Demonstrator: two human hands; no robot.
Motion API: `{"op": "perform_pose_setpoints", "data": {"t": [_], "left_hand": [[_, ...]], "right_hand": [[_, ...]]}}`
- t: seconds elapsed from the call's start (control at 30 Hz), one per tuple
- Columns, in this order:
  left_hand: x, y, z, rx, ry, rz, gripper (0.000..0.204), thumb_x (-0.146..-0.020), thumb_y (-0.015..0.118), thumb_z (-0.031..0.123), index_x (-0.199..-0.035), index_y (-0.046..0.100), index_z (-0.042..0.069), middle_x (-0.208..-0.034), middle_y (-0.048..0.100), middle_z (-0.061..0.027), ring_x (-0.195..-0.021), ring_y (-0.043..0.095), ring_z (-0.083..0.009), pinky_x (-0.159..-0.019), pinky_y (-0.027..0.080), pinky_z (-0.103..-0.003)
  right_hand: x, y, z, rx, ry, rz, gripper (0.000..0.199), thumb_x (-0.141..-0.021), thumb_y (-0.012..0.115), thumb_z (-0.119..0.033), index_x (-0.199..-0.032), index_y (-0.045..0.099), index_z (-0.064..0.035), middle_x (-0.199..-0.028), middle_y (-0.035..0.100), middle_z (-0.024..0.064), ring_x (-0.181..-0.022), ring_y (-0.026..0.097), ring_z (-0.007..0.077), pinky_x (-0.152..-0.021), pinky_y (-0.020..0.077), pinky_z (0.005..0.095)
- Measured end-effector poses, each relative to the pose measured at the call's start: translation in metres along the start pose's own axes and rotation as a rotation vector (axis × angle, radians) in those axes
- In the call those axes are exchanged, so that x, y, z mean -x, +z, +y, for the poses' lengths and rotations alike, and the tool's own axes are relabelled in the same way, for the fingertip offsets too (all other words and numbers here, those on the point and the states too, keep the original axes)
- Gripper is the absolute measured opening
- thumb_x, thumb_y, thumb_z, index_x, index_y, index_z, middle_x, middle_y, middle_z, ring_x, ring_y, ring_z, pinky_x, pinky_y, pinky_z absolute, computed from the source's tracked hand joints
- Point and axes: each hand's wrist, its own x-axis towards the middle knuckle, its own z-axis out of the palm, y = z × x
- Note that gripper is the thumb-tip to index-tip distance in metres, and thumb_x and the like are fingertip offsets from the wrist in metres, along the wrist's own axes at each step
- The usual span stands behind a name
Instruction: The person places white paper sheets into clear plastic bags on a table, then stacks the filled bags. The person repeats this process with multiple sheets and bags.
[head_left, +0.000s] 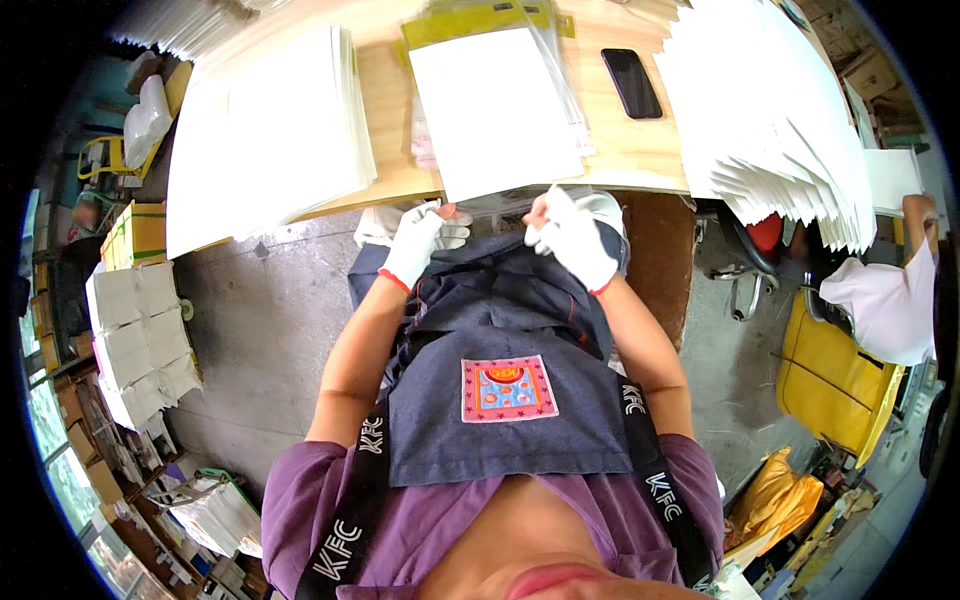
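Observation:
My left hand (425, 238), in a white glove with a red cuff and bare fingertips, is just off the table's front edge. Its thumb and finger are pinched together. Across from it, my right hand (574, 238), gloved the same way, is also closed in a pinch. A clear plastic sleeve (490, 203) stretches between them, low over my lap; its outline is hard to make out. Right beyond my hands, a white sheet (500, 110) lies on a pile of clear plastic bags with yellow-green tops (478, 22), its near corner poking past the table edge.
On the wooden table (393, 95), a stack of white sheets (275, 130) stands left, a larger fanned stack (770, 110) right, beside a black phone (632, 84). White bundles (142, 335) rise from the floor at left. At right are a yellow bundle (835, 375) and another person's arm (918, 222).

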Motion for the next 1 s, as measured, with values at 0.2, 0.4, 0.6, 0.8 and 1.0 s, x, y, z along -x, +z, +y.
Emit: {"op": "perform_pose_setpoints", "data": {"t": [0.2,0.4,0.6,0.8,1.0], "left_hand": [[0.003,0.005,-0.004,-0.08,0.043,-0.121,0.025,-0.092,0.055,0.019,-0.106,0.059,-0.002,-0.091,0.067,-0.0099,-0.073,0.065,-0.0161,-0.062,0.055,-0.026],[-0.005,-0.005,-0.017,0.026,0.138,-0.208,0.02,-0.092,0.054,0.017,-0.092,0.063,-0.001,-0.082,0.067,-0.0066,-0.072,0.063,-0.0132,-0.061,0.053,-0.026],[0.006,0.0,0.004,0.075,0.037,-0.002,0.025,-0.091,0.058,0.022,-0.099,0.061,-0.002,-0.09,0.068,-0.0119,-0.073,0.066,-0.0185,-0.063,0.055,-0.029],[0.013,0.0,0.002,-0.084,0.058,-0.076,0.026,-0.092,0.057,0.022,-0.102,0.061,-0.002,-0.09,0.068,-0.0111,-0.075,0.066,-0.0171,-0.063,0.054,-0.027],[0.012,0.003,0.0,-0.085,0.11,-0.119,0.021,-0.093,0.054,0.017,-0.098,0.062,-0.002,-0.084,0.065,-0.0036,-0.074,0.061,-0.0106,-0.067,0.049,-0.021]], "right_hand": [[-0.025,0.02,-0.01,0.49,-0.146,-0.128,0.02,-0.089,0.052,-0.023,-0.105,0.059,-0.0144,-0.075,0.065,0.0089,-0.069,0.064,0.0224,-0.059,0.048,0.0341],[-0.05,0.051,0.009,0.882,-0.452,-0.211,0.019,-0.087,0.056,-0.03,-0.092,0.059,-0.0118,-0.075,0.064,0.0132,-0.069,0.065,0.0289,-0.061,0.0508,0.0401],[0.004,-0.05,0.027,-0.727,-0.031,-0.034,0.008,-0.091,0.053,-0.011,-0.089,0.051,-0.0039,-0.074,0.059,0.0052,-0.06,0.057,0.0118,-0.053,0.0487,0.0233],[0.024,-0.058,0.026,-0.157,0.086,0.215,0.009,-0.092,0.053,-0.011,-0.097,0.056,-0.0041,-0.068,0.055,0.0016,-0.055,0.051,0.0058,-0.048,0.0408,0.0172],[-0.022,0.031,-0.011,0.442,-0.233,-0.123,0.019,-0.084,0.057,-0.019,-0.101,0.061,-0.0104,-0.086,0.067,0.0081,-0.076,0.066,0.022,-0.065,0.0513,0.0332]]}}
